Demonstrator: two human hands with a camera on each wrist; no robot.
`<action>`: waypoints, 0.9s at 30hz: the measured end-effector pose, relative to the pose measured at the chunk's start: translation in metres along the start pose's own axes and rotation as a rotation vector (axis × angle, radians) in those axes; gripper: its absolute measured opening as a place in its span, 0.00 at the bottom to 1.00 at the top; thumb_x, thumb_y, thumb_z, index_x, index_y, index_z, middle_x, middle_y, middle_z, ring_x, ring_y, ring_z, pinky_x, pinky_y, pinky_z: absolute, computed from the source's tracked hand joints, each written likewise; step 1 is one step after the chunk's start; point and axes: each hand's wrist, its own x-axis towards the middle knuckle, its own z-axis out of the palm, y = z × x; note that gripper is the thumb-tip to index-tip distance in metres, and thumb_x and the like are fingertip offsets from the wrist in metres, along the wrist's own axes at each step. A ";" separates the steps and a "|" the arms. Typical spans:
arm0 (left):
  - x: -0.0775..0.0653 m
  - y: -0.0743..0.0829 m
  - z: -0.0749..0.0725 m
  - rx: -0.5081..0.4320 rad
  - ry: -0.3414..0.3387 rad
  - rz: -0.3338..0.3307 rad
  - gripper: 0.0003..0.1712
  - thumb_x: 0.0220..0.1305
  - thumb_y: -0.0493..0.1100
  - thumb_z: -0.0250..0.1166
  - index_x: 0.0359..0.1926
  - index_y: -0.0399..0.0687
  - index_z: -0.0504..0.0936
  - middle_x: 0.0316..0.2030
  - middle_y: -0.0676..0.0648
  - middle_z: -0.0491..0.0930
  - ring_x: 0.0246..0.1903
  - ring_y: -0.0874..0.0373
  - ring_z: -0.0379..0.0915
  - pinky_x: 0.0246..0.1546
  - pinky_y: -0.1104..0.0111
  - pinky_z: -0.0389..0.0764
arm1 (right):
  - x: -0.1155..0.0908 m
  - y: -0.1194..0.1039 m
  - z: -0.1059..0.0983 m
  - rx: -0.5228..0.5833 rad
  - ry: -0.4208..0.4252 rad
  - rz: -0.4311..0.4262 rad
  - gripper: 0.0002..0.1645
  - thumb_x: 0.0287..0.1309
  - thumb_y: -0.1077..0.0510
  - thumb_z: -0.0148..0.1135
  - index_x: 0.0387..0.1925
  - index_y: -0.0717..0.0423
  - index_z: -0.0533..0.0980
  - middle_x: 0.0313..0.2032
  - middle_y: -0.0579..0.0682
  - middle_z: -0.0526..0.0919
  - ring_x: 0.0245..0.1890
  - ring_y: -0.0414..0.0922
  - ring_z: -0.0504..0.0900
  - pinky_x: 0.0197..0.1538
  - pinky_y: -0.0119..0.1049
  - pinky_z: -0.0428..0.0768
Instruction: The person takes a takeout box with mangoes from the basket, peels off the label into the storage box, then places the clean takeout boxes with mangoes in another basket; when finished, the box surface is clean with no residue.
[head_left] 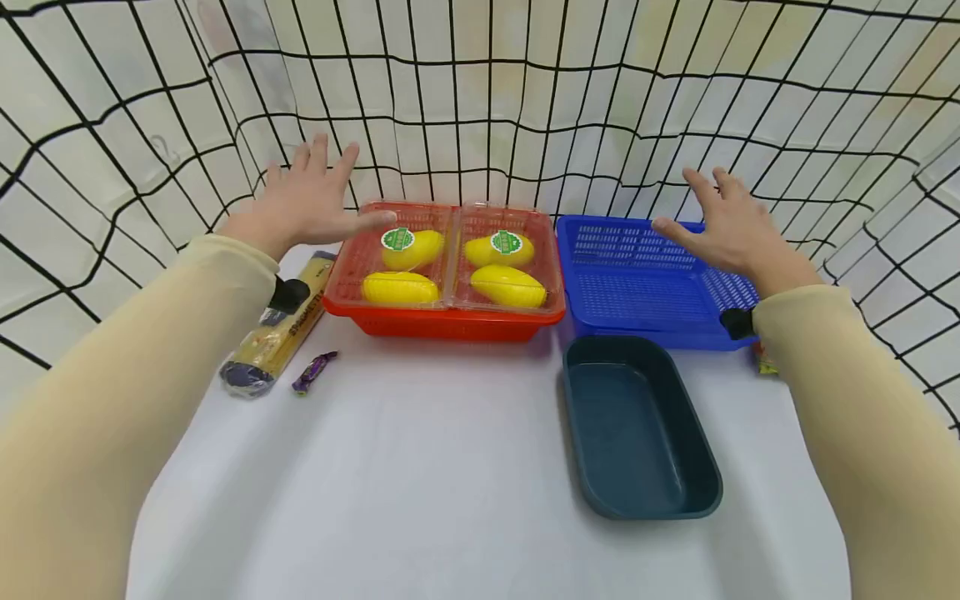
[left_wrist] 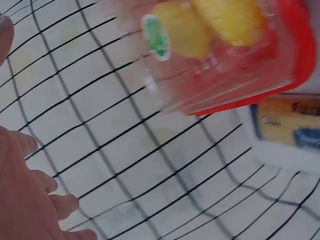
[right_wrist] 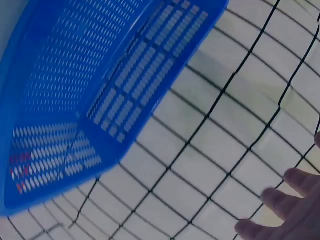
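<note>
My left hand (head_left: 300, 200), fingers spread, is raised near the left rim of a red basket (head_left: 450, 325) and holds nothing. Across that basket sit two clear plastic boxes (head_left: 452, 292), each with two yellow mangoes (head_left: 507, 286) inside and a green-and-white sticker (head_left: 397, 239) on top. In the left wrist view the boxes look blurred beside the fingers (left_wrist: 45, 180). My right hand (head_left: 723, 225), also spread and without anything in it, hovers over the back right of a blue perforated basket (head_left: 630, 296). The right wrist view shows this basket's slotted walls (right_wrist: 135, 75) apart from the fingertips (right_wrist: 280, 202).
A dark teal tray (head_left: 637, 433) stands in front of the blue basket. On the left lie a long yellow-and-blue plastic packet (head_left: 277, 333) and a small purple wrapped candy (head_left: 313, 372). Black wire mesh (head_left: 487, 125) walls the back and sides. A colourful packet (head_left: 765, 360) peeks out by the right sleeve.
</note>
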 end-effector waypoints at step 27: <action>-0.012 -0.049 0.137 -0.069 -0.016 -0.002 0.63 0.65 0.81 0.44 0.82 0.44 0.36 0.79 0.26 0.36 0.78 0.25 0.24 0.71 0.26 0.27 | 0.034 -0.077 0.107 0.176 -0.244 -0.108 0.55 0.67 0.24 0.46 0.83 0.41 0.40 0.81 0.64 0.45 0.80 0.67 0.47 0.74 0.73 0.53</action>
